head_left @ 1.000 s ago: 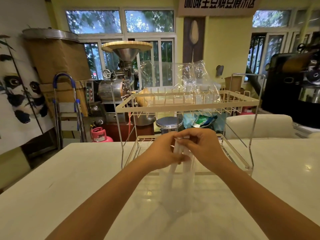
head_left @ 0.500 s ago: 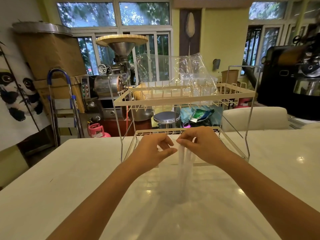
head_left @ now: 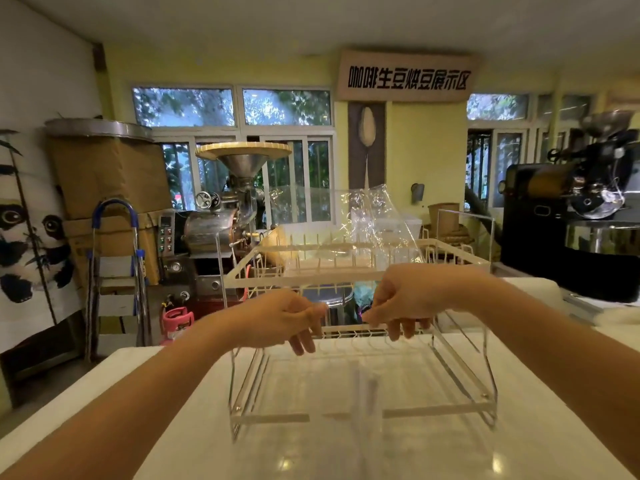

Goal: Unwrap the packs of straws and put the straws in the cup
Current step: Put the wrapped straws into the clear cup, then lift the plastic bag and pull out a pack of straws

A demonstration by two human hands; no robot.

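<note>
My left hand [head_left: 287, 320] and my right hand [head_left: 405, 301] are held up over the white table, about a hand's width apart. Each pinches one side of a clear straw pack wrapper [head_left: 346, 355], which hangs between and below them. Pale straws [head_left: 367, 389] show as blurred upright streaks inside it, low down in front of the wire rack. I cannot make out a cup for the straws.
A two-tier cream wire rack [head_left: 450, 408] stands on the white table [head_left: 173, 427] just behind my hands. A crumpled clear plastic bag [head_left: 374, 220] lies on its top tier. Coffee roasting machines, a stepladder and boxes stand beyond the table's far edge.
My hands were together on the top of the pack. They have since risen and drawn apart, spreading the wrapper sideways. The view has tilted upward.
</note>
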